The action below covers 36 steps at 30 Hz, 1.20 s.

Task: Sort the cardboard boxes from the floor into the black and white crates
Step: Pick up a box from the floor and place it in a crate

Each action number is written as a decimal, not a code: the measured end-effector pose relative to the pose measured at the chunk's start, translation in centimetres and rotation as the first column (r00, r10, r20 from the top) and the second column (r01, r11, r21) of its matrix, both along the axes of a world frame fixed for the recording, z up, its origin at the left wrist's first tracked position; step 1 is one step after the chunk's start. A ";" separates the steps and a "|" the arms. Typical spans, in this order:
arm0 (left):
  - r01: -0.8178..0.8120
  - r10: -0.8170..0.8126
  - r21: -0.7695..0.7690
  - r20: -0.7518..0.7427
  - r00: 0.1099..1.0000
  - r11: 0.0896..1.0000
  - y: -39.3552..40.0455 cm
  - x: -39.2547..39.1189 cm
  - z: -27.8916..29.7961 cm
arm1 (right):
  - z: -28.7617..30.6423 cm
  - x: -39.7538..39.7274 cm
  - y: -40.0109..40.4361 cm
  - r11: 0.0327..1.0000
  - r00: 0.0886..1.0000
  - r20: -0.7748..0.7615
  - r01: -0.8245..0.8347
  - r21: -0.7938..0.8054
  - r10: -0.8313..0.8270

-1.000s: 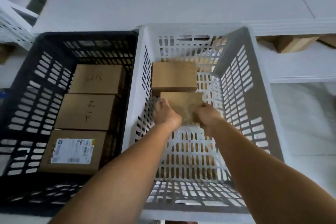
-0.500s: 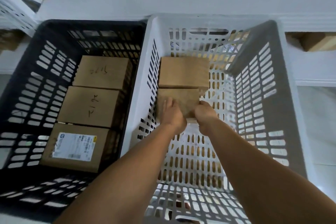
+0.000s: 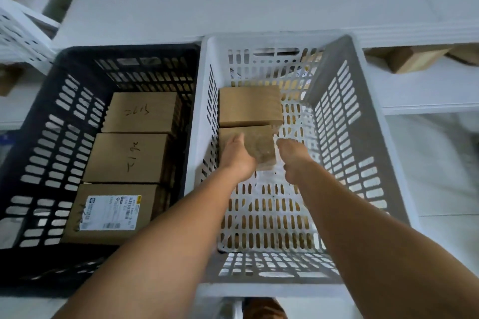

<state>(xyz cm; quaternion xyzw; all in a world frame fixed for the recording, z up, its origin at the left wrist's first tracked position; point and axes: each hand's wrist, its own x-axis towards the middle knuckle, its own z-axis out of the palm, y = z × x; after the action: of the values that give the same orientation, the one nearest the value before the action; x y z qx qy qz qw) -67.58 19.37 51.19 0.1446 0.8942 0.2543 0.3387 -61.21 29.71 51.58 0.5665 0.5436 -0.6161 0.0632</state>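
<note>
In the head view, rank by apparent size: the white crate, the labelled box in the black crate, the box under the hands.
1. white crate
2. labelled box
3. box under the hands, partly covered, so unsure

**Second box settles in white crate as right hand lets go**

The small cardboard box (image 3: 255, 146), held off the floor of the white crate (image 3: 363, 137) a second ago, now sits low against the near edge of the first box (image 3: 249, 105), close to the crate's left wall. The right hand (image 3: 291, 156), which gripped its right side half a second back, has come away, a gap showing between them. The left hand (image 3: 237, 156) has slid further over the box's left top.
</note>
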 end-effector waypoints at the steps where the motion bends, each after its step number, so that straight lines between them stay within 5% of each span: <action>1: -0.001 0.002 0.034 -0.014 1.000 0.999 -0.2 0.4 0.8 | 1.3 0.6 -0.5 0.999 0.998 -0.054 0.031 0.009 -0.030; 6: -0.018 0.030 0.192 -0.057 0.998 0.981 -1.1 3.3 5.0 | 4.8 4.2 -2.1 0.978 0.967 -0.192 0.186 0.098 -0.164; 13: 0.161 -0.142 0.425 -0.076 0.987 0.891 -1.5 10.1 11.0 | 10.6 11.5 -4.5 0.892 0.897 -0.274 0.406 0.199 -0.347; 20: 0.294 -0.323 0.557 -0.049 0.945 0.777 -0.6 19.1 14.5 | 13.0 21.5 -5.4 0.693 0.692 -0.402 0.700 0.169 -0.600; 36: 0.580 -0.699 0.486 0.095 0.709 0.654 1.4 43.1 10.1 | 8.4 48.3 -8.6 0.283 0.298 -0.297 0.955 0.094 -0.907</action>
<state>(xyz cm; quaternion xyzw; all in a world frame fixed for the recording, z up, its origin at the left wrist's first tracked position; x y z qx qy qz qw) -24.46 20.77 61.30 0.4861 0.6507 0.3208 0.4873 -12.94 21.08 59.99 0.7194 0.1855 -0.5104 -0.4331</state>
